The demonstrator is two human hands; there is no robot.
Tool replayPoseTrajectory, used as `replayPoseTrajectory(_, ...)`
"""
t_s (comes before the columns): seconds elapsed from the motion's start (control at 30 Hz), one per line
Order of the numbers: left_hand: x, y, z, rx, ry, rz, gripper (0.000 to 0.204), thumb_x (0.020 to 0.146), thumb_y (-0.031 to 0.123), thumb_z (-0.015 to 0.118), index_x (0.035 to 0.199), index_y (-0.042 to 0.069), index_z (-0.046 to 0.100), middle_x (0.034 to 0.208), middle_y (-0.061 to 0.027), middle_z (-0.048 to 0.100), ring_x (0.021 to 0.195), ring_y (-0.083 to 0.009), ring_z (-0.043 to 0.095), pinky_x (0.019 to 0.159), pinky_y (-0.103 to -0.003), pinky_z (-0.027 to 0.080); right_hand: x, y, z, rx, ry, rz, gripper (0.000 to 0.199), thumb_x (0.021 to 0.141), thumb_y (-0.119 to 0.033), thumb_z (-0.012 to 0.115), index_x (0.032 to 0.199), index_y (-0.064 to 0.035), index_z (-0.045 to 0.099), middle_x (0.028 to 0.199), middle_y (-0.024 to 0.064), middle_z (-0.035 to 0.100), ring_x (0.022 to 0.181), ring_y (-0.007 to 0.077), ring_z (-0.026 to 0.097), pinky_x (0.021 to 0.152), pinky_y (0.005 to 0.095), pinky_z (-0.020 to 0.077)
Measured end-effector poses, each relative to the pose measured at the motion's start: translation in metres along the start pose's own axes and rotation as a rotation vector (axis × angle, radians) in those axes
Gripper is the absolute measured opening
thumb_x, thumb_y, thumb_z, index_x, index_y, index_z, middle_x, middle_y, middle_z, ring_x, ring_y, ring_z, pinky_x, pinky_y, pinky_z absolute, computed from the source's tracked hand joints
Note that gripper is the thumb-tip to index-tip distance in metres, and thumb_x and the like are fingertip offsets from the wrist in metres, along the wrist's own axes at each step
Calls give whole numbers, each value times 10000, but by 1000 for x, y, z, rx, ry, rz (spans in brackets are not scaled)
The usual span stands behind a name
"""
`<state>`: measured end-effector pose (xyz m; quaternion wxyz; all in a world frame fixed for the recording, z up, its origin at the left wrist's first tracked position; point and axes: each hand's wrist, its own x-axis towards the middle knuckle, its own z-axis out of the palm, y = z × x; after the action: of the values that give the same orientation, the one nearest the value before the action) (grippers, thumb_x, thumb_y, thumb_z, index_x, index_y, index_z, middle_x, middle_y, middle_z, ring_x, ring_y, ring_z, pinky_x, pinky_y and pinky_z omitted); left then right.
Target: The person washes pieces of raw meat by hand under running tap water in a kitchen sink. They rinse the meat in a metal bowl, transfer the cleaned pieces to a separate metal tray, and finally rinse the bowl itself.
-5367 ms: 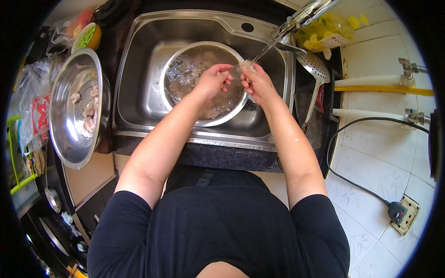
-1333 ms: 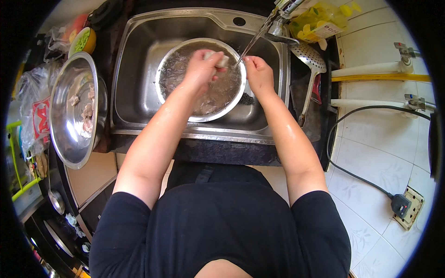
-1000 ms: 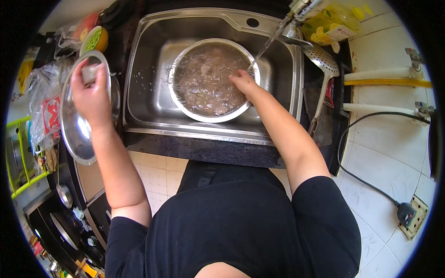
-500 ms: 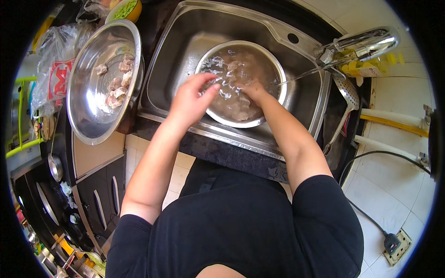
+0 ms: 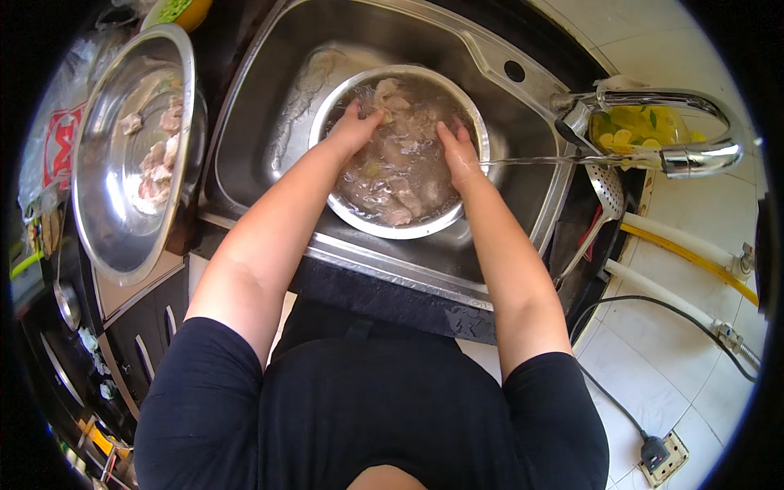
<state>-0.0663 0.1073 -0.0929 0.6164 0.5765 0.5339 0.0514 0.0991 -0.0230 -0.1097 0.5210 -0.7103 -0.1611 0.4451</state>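
Head view, looking down on a steel sink [image 5: 261, 106]. A round steel bowl [image 5: 343, 204] stands in the sink basin, filled with cloudy water and pale pieces of meat [image 5: 400, 175]. Both of the person's hands are in the bowl. The left hand [image 5: 353, 131] lies at the bowl's upper left, fingers loosely spread and pressed onto the meat; no piece is clearly enclosed. The right hand [image 5: 457, 155] lies at the bowl's right side, fingers extended and close together, resting on the meat near the rim; whether it holds a piece cannot be told, as the fingertips dip into the water. The 2 hands are apart, with meat between them.

A chrome tap [image 5: 686, 131] arches at the right; a thin stream of water [image 5: 539, 161] runs from it toward the right hand and the rim of the bowl. A perforated ladle [image 5: 606, 186] hangs just below the tap. On the counter to the left, a large steel basin [image 5: 122, 220] holds a few more meat pieces [image 5: 159, 155]. A black cable [image 5: 653, 310] crosses the tiled floor at right.
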Motion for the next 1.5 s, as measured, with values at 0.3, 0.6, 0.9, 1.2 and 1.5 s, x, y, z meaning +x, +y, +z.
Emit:
replayPoseTrajectory(0.3,10,-9,20,-462,-441,-328,660,728,412,636,1218,31,413,1197,-145,464,1065,-268,475,879,-384,391,-19,-19,23,501,-375,535,670,761,-480,571,1268,-98,356,1229,111,436,1083,262,450,881,375,394)
replayPoseTrajectory(0.6,-40,36,0,-30,-222,45,584,715,267,675,1174,-2,435,1031,-107,545,893,-168,515,735,-284,420,-43,-49,-14,-43,-228,194,553,748,-271,644,1171,2,415,960,88,561,821,160,563,666,257,460)
replayPoseTrajectory(0.9,-52,1,-29,-146,468,327,203,833,189,516,895,19,608,837,-75,623,785,-148,562,720,-252,419,-73,-30,-59,-87,213,-68,246,801,-177,581,989,-18,565,829,27,575,694,93,514,619,216,416)
replayPoseTrajectory(1.2,-13,-35,-40,-247,483,136,327,819,206,491,1093,30,525,1012,-155,583,938,-266,555,817,-322,410,-94,-101,-112,39,502,-386,162,841,-167,512,942,-43,536,812,41,562,668,94,522,529,204,403)
replayPoseTrajectory(1.5,-10,-40,-37,-250,418,89,409,800,197,512,1170,31,458,1062,-183,554,945,-263,551,797,-325,425,-105,-125,-127,-319,841,-620,276,805,-190,538,980,12,469,997,157,481,921,258,482,764,346,390)
